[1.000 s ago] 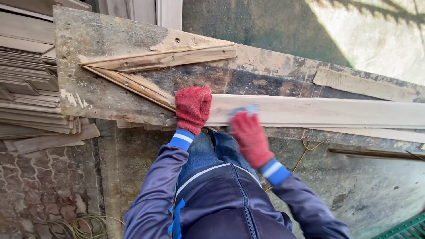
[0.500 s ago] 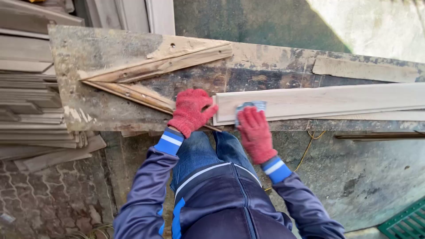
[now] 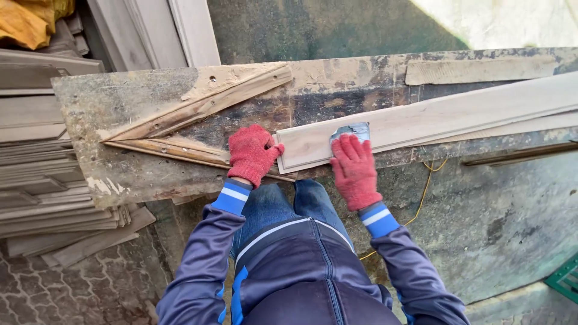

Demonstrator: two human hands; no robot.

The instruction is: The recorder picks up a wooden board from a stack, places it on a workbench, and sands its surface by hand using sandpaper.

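While the pale board (image 3: 433, 120) lies lengthwise on the stained workbench (image 3: 120, 108), its far end is cut off at the frame edge. Left hand (image 3: 251, 153), fingers curled, butts against the board's near end. Right hand (image 3: 354, 170) presses flat, fingers together, on a grey sanding pad (image 3: 351, 130) atop the board; pad mostly hidden. Stacked planks (image 3: 42, 174) lie beside the workbench.

Each hand, left hand (image 3: 251, 154) and right hand (image 3: 355, 171), wears a red knitted glove with a blue, white-striped cuff. Dark purplish-blue jacket sleeves, white piping, bright blue side panels, and blue jeans.
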